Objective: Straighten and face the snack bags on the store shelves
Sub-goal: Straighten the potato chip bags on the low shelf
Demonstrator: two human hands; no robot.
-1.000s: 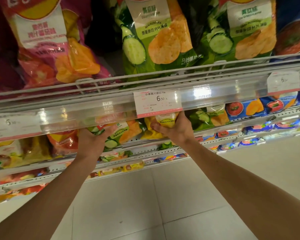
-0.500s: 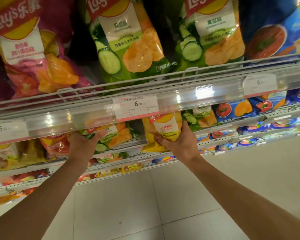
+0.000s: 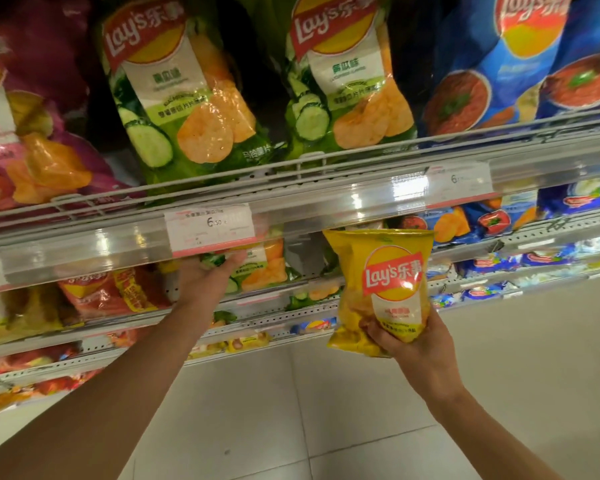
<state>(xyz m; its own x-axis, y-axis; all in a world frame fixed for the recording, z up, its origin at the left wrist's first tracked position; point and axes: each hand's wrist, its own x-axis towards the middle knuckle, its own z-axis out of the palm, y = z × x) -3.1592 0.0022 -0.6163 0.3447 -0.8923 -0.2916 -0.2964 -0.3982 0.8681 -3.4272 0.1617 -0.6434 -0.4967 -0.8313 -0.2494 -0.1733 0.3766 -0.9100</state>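
My right hand (image 3: pixel 413 344) grips the bottom of a small yellow chip bag (image 3: pixel 381 285) and holds it upright in front of the shelves, clear of them. My left hand (image 3: pixel 208 282) reaches under the upper shelf rail and touches a small green cucumber chip bag (image 3: pixel 264 268) on the second shelf; its fingertips are hidden behind the price strip. Two large green cucumber bags (image 3: pixel 184 98) (image 3: pixel 343 84) stand facing out on the upper shelf.
A clear price rail (image 3: pixel 326 209) with white price tags (image 3: pixel 208 223) fronts the upper shelf. Pink bags (image 3: pixel 25 140) stand at upper left, blue bags (image 3: pixel 492 71) at upper right. Red and yellow small bags (image 3: pixel 111 292) fill the lower shelves. Pale floor tiles (image 3: pixel 291 410) lie below.
My right hand has pulled the yellow bag out from the second shelf, down and to the right. The view has tilted up. My left hand stays at the green bag.
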